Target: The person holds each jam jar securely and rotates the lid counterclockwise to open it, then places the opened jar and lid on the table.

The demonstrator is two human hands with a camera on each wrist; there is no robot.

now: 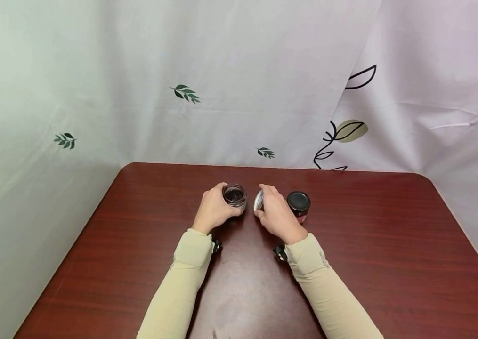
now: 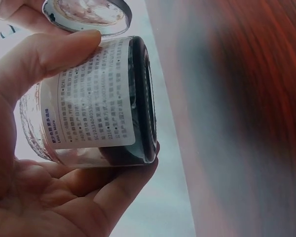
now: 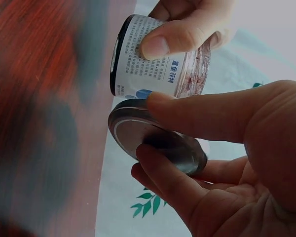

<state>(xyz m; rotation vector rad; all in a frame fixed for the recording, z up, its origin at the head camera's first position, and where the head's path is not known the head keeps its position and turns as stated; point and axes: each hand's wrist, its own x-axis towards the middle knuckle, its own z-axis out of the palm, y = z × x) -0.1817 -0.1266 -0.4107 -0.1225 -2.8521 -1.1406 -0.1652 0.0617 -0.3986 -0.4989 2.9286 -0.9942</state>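
One jar's uncapped: L grip (image 1: 214, 207) wraps open jar (image 1: 235, 195) over desk (image 1: 137, 263), dark contents inside; R grip (image 1: 279, 214) pinches lid (image 1: 258, 201) — off, near jar's rim. 2nd jar (image 1: 298, 202), by R hand, looks capped. Label (image 2: 93, 98): dense Chinese print, mostly too blurred, plus Eng. "Less is More" — approx. reading.

High forward-down head view, two close wrist views (open jar (image 2: 91, 103) in both)
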